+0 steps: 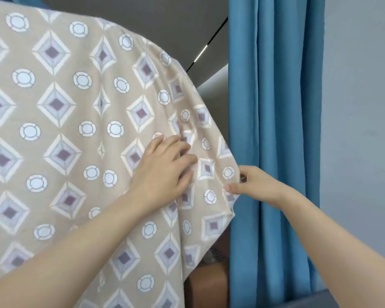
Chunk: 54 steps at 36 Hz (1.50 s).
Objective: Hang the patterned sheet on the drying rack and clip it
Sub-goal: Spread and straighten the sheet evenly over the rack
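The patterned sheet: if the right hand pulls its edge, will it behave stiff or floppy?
Probably floppy: the patterned sheet drapes in soft folds near the left hand. It looks thin and light, so the edge pinched by the right hand should follow easily.

The sheet (pixel 76 130) is thin woven cloth, matt beige with a faint sheen on its pale printed diamonds and circles; it creases softly near its right edge. The curtain (pixel 276 130) is heavier blue cloth, matt, with a fine grainy weave and deep folds. The wall (pixel 360 107) looks smooth and matt grey. Low behind the sheet, a brown surface (pixel 207 285) looks smooth with a slight gloss; its material cannot be told.
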### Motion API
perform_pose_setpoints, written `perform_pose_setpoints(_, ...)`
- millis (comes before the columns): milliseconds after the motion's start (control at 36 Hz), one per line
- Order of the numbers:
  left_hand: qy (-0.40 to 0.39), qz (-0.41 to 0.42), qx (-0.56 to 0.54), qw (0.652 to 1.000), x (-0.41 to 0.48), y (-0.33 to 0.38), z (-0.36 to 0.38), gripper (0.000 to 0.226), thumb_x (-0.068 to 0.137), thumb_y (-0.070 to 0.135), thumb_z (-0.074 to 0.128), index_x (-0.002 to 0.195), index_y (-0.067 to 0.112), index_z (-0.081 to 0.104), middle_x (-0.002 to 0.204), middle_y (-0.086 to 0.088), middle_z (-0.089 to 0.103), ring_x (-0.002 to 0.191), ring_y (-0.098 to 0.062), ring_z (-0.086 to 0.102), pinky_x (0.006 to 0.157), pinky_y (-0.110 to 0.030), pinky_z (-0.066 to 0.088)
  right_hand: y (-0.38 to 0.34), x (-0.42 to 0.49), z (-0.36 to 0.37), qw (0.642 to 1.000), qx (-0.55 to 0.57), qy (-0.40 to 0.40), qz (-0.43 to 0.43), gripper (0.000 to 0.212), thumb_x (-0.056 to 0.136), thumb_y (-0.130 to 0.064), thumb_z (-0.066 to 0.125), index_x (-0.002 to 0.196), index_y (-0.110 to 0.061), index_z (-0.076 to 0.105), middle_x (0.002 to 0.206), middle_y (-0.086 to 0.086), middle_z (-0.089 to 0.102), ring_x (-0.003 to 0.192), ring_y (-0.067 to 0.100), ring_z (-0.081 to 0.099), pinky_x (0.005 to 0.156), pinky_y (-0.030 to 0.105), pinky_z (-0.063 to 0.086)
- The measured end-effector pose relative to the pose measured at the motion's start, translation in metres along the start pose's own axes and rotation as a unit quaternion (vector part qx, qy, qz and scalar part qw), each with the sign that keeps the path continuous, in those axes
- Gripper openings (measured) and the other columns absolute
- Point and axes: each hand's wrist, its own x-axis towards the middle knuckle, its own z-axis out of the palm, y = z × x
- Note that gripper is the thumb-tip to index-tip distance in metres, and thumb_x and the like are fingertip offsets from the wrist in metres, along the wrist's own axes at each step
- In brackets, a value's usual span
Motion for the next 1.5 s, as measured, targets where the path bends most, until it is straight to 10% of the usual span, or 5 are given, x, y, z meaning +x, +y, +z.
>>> perform_pose_setpoints(250,0.007,-0.079,-0.064,0.995,-0.009,0.021,0.001,0.032,0.076,0.032,0.045,0.093,0.022,0.069,0.095,0.003,0.067,0.092,-0.026,0.061,0.081,-0.032,0.038,0.004,-0.014,-0.029,0.879,0.438,0.185,0.025,0.015,0.096,-0.02,0.047,0.099,-0.009,0.057,0.09,0.003,0.07,0.074,0.015,0.067,0.067,0.03,0.055)
perform_pose_setpoints(528,-0.002,-0.122,-0.132,0.984,0.034,0.037,-0.014,0.05,0.077,0.042,0.032,0.109,0.02,0.063,0.107,0.002,0.063,0.101,-0.027,0.055,0.086,-0.039,0.041,-0.013,-0.025,-0.06,0.855,0.366,0.368,0.018,0.017,0.09,-0.007,0.05,0.098,-0.011,0.064,0.095,0.005,0.066,0.082,0.02,0.062,0.071,0.03,0.053)
perform_pose_setpoints(750,-0.001,-0.111,-0.148,0.983,0.051,0.046,-0.018,0.057,0.075,0.046,0.027,0.113,0.021,0.061,0.11,0.003,0.062,0.108,-0.024,0.052,0.092,-0.035,0.037,-0.018,-0.033,-0.072,0.93,0.207,0.298,0.062,0.018,0.091,-0.012,0.056,0.073,-0.011,0.06,0.069,0.004,0.061,0.057,0.015,0.056,0.053,0.024,0.047)
perform_pose_setpoints(1139,0.001,-0.122,-0.156,0.98,0.05,0.048,-0.019,0.057,0.074,0.047,0.028,0.11,0.018,0.062,0.107,0.003,0.063,0.105,-0.025,0.054,0.091,-0.034,0.037,-0.012,-0.027,-0.084,0.825,0.516,0.227,0.04,0.042,0.091,-0.019,0.056,0.131,-0.018,0.042,0.124,0.005,0.06,0.102,0.023,0.063,0.08,0.041,0.052)
perform_pose_setpoints(1500,0.002,-0.129,-0.15,0.98,0.042,0.029,-0.019,0.06,0.075,0.049,0.028,0.114,0.019,0.062,0.116,0.002,0.062,0.112,-0.024,0.052,0.094,-0.035,0.036,-0.024,-0.024,-0.066,0.831,0.521,0.157,0.113,0.025,0.093,-0.03,0.051,0.082,-0.009,0.059,0.064,0.007,0.069,0.051,0.022,0.066,0.045,0.03,0.054)
